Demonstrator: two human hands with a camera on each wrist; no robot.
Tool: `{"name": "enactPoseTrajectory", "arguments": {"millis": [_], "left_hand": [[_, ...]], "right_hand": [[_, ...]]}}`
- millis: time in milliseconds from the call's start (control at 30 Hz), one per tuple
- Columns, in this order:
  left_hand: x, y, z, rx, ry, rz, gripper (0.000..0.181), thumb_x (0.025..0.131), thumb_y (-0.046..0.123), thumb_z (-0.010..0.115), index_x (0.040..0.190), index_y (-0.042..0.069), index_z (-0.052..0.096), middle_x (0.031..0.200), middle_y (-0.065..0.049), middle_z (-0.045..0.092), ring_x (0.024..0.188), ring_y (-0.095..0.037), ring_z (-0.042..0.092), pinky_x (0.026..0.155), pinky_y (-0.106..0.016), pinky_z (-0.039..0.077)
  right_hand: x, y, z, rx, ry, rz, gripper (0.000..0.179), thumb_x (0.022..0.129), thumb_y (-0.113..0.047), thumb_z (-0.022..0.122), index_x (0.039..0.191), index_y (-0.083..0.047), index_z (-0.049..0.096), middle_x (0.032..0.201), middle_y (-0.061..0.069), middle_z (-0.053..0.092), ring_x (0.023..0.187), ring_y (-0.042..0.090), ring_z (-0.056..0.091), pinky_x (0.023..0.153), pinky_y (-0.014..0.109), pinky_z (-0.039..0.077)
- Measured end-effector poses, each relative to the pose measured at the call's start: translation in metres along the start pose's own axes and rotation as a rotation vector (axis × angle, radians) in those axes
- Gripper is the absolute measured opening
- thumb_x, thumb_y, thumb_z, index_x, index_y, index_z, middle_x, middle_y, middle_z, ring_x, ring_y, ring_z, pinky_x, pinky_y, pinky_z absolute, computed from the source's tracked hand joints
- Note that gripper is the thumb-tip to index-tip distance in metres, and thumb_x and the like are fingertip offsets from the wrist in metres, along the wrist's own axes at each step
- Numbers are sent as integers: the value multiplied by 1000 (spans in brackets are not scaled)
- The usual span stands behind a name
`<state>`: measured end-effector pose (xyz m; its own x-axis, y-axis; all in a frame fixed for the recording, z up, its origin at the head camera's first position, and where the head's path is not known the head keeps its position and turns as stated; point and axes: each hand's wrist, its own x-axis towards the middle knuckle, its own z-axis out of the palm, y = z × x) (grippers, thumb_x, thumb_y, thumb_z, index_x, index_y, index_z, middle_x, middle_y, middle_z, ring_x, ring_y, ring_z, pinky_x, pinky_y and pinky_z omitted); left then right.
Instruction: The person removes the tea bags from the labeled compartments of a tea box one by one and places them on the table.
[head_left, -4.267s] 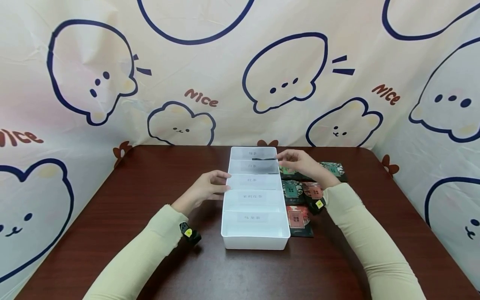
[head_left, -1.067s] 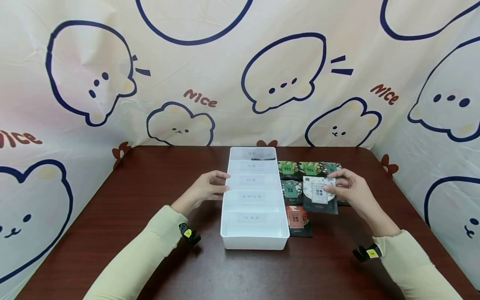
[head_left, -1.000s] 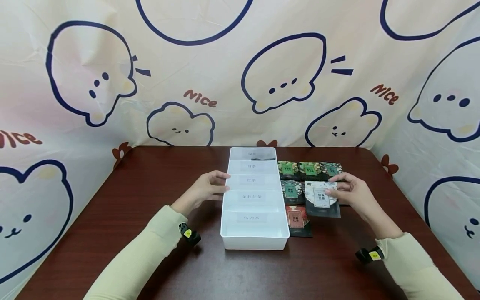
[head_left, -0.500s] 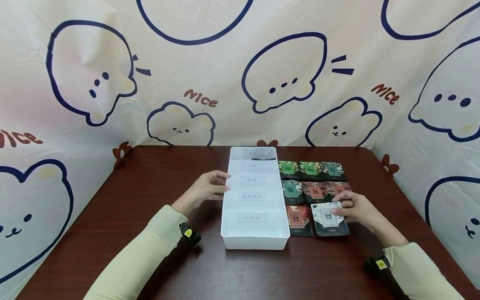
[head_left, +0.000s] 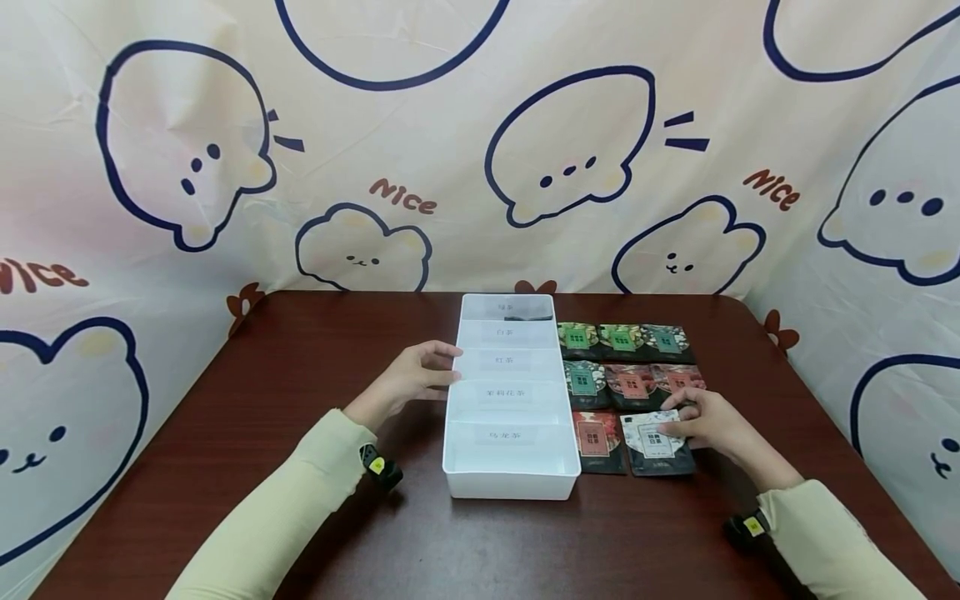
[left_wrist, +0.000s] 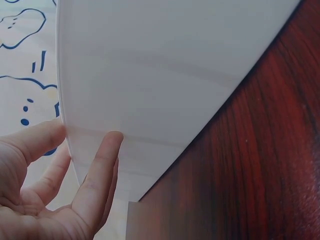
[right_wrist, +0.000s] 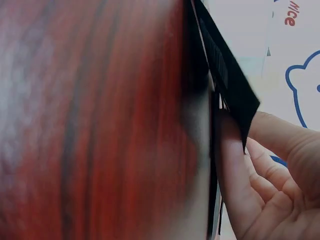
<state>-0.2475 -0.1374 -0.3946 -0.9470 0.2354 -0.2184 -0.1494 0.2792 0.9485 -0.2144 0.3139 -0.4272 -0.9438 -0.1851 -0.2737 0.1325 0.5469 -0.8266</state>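
A white divided box with labelled compartments stands lengthwise on the table. My left hand is at its left side; in the left wrist view the fairly straight fingers touch the outer wall and rim. To the right of the box, my right hand pinches the right edge of a white-and-dark tea sachet. This sachet lies at or just above the table beside a red tea sachet. In the right wrist view the dark underside of the pinched sachet shows beside the fingers.
Green-labelled sachets form the back row. A teal sachet and two reddish sachets make up the middle row. A dark sachet shows in the box's farthest compartment. A patterned cloth hangs behind the table.
My right hand has come from the box's far end to the front row, carrying the white sachet towards me and lowering it beside the red one. My left hand has stayed at the box.
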Motion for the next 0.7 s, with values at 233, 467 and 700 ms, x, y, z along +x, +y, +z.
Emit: {"name": "enactPoseTrajectory", "arguments": {"millis": [233, 467, 700], "left_hand": [[0, 0, 0, 0, 1, -2, 45, 87, 6, 71, 128, 6, 55, 124, -21, 55, 91, -26, 66, 82, -44, 58], [0, -1, -1, -1, 0, -2, 45, 87, 7, 71, 129, 6, 54, 125, -21, 54, 90, -26, 66, 82, -44, 58], [0, 0, 0, -11, -3, -2, 46, 88, 8, 70, 131, 7, 53, 125, -21, 54, 91, -26, 65, 82, -44, 58]], "right_hand": [[1, -3, 4, -149, 48, -7, 42, 81, -20, 79, 108, 1, 56, 72, 2, 55, 68, 17, 59, 59, 36, 55], [2, -3, 6, -238, 76, -4, 42, 78, -24, 82, 104, -2, 58, 82, 5, 52, 68, 18, 55, 56, 34, 52], [2, -6, 7, -275, 75, 13, 42, 77, -27, 82, 101, -3, 58, 83, 6, 50, 68, 19, 53, 56, 33, 51]]}}
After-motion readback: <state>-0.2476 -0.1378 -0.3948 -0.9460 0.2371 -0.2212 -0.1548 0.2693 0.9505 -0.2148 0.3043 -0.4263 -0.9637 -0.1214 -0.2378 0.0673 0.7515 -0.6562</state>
